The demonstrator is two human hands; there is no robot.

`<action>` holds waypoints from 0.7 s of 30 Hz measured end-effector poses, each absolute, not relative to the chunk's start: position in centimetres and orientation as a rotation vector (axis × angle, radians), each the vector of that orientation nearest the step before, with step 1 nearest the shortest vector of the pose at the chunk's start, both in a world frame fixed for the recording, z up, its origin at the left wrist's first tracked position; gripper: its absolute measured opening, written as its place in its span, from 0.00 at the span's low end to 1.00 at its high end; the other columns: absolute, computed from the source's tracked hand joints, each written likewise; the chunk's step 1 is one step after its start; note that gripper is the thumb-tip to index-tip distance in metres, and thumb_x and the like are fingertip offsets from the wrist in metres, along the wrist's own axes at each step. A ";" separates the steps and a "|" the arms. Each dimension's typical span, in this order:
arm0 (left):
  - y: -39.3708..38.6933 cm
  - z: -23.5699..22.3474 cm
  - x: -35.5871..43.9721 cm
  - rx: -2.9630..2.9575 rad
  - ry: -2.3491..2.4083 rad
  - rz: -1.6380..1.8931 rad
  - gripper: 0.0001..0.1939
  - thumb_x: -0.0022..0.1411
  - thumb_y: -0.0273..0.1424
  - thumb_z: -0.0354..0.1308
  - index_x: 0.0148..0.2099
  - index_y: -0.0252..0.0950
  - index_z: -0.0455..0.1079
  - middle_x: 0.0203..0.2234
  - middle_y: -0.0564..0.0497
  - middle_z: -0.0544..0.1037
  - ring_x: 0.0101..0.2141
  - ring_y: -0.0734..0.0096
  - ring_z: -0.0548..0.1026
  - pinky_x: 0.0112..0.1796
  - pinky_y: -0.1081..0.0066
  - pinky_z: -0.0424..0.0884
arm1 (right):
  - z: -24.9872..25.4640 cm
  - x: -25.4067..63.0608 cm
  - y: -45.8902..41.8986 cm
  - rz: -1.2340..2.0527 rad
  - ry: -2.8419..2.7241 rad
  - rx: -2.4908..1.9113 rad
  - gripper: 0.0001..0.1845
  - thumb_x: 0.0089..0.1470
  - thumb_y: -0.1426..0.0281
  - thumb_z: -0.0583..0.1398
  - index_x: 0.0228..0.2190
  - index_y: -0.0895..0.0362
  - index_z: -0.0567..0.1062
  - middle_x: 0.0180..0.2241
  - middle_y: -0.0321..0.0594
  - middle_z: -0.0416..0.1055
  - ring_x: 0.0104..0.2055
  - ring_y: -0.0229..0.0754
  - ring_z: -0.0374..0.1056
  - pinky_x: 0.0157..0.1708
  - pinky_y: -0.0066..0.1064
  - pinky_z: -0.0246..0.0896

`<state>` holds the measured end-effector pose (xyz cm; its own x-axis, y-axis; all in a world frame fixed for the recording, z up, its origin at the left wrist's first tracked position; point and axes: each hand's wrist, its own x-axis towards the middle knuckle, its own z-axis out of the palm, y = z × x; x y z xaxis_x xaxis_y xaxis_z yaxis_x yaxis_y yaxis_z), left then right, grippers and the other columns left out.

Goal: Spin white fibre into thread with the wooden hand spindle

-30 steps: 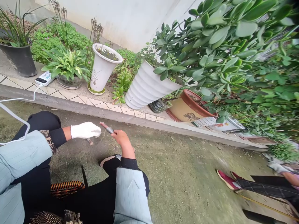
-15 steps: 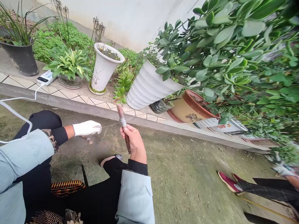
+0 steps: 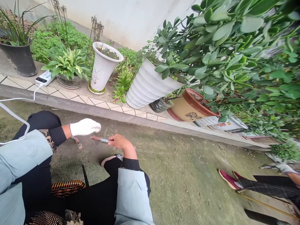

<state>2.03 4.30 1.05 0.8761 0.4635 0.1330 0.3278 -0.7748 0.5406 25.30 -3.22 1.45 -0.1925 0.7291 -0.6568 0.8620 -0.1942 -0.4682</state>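
Observation:
My right hand (image 3: 119,141) is closed round a brown stick (image 3: 95,137), which points left and lies nearly level. Silvery wire (image 3: 104,140) is wound in a tight coil round the stick just ahead of my fingers. In a white glove, my left hand (image 3: 85,127) is closed, a little above and left of the stick's tip. The thin wire running to its fingers is too fine to follow now. Below the glove a second brown stick-like piece (image 3: 77,142) sticks out; whether the glove grips it is hidden.
A tiled ledge (image 3: 112,105) with potted plants runs across the front, including a white ribbed pot (image 3: 150,84). A white device (image 3: 45,78) with a cable sits on it. A woven basket (image 3: 67,187) is by my legs. At right is another person's gloved hand (image 3: 284,168) and red shoe (image 3: 228,179).
My right hand has tipped the stick from upright to nearly level, its tip swinging left and down towards the glove. The brown piece below the glove has shifted left and down.

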 end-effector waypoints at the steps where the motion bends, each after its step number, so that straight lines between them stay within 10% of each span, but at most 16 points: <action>1: 4.4 0.9 2.0 2.544 0.581 0.354 0.14 0.64 0.33 0.46 0.33 0.36 0.71 0.29 0.51 0.76 0.30 0.71 0.70 0.34 0.75 0.61 | 1.4 24.8 -3.3 -1.461 1.892 1.731 0.08 0.47 0.71 0.59 0.30 0.58 0.78 0.21 0.33 0.67 0.22 0.32 0.59 0.25 0.25 0.51; 6: 4.7 0.7 2.4 2.409 0.684 0.354 0.13 0.63 0.33 0.46 0.35 0.35 0.70 0.30 0.51 0.76 0.31 0.71 0.70 0.35 0.75 0.63 | 3.4 24.1 -4.2 -2.038 2.001 1.318 0.18 0.45 0.66 0.63 0.40 0.59 0.78 0.25 0.32 0.68 0.25 0.32 0.58 0.27 0.24 0.53; 10: 4.3 0.9 2.6 2.054 0.647 0.282 0.15 0.63 0.37 0.45 0.35 0.34 0.68 0.23 0.53 0.71 0.24 0.74 0.66 0.28 0.76 0.63 | 5.0 26.2 -4.6 -2.233 2.273 2.231 0.17 0.47 0.62 0.62 0.36 0.60 0.76 0.26 0.35 0.66 0.25 0.32 0.55 0.27 0.25 0.53; 15: 2.9 1.7 2.9 1.974 0.383 0.088 0.12 0.61 0.34 0.47 0.32 0.34 0.68 0.22 0.54 0.69 0.22 0.77 0.64 0.27 0.77 0.61 | 2.7 28.1 -3.5 -1.658 2.079 3.015 0.16 0.49 0.63 0.58 0.36 0.59 0.75 0.25 0.36 0.66 0.23 0.34 0.55 0.24 0.26 0.51; 21: 3.2 2.6 2.3 2.153 0.380 0.205 0.13 0.62 0.33 0.46 0.31 0.33 0.68 0.26 0.54 0.72 0.27 0.75 0.66 0.32 0.77 0.62 | 1.1 26.0 -2.7 -0.955 1.924 2.383 0.12 0.50 0.68 0.58 0.35 0.56 0.79 0.25 0.37 0.70 0.27 0.36 0.60 0.28 0.28 0.51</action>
<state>2.34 3.16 2.64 0.9388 0.3445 0.0048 0.1932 -0.5379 0.8205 26.00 -2.75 1.14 0.1042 0.9096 -0.4021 0.8702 -0.2792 -0.4061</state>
